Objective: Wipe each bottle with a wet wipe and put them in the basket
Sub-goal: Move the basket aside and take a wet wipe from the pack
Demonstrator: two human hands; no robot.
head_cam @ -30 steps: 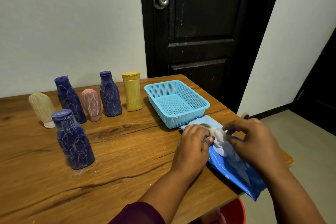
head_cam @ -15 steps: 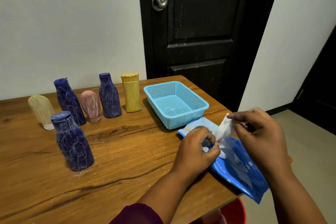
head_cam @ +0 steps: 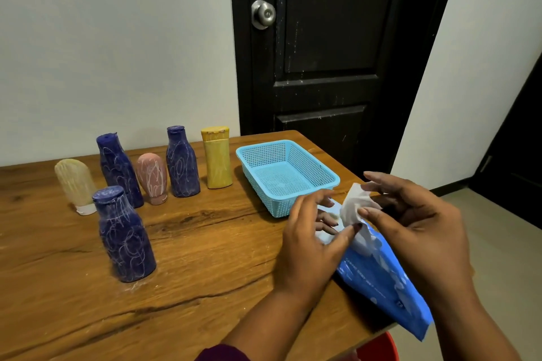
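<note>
Several scribbled bottles stand on the wooden table (head_cam: pixel 205 243): a cream one (head_cam: pixel 75 184), three dark blue ones (head_cam: pixel 117 170) (head_cam: pixel 182 163) (head_cam: pixel 124 237), a pink one (head_cam: pixel 152 177) and a yellow one (head_cam: pixel 217 158). The light blue basket (head_cam: pixel 281 205) sits right of them with no bottle inside. At the table's right edge lies a blue wet wipe pack (head_cam: pixel 381 278). My right hand (head_cam: pixel 416 223) pinches a white wet wipe (head_cam: pixel 355 205) that rises out of the pack. My left hand (head_cam: pixel 311 240) hovers over the pack, fingers spread, thumb touching the wipe's lower part.
A dark door (head_cam: pixel 328 67) with a metal knob (head_cam: pixel 263 14) stands right behind the table's far corner. Something red (head_cam: pixel 381 349) shows below the table's near right edge. The pack overhangs that edge.
My right hand has drawn the wipe up out of the pack. My left hand, which pressed on the pack, has lifted and spread its fingers.
</note>
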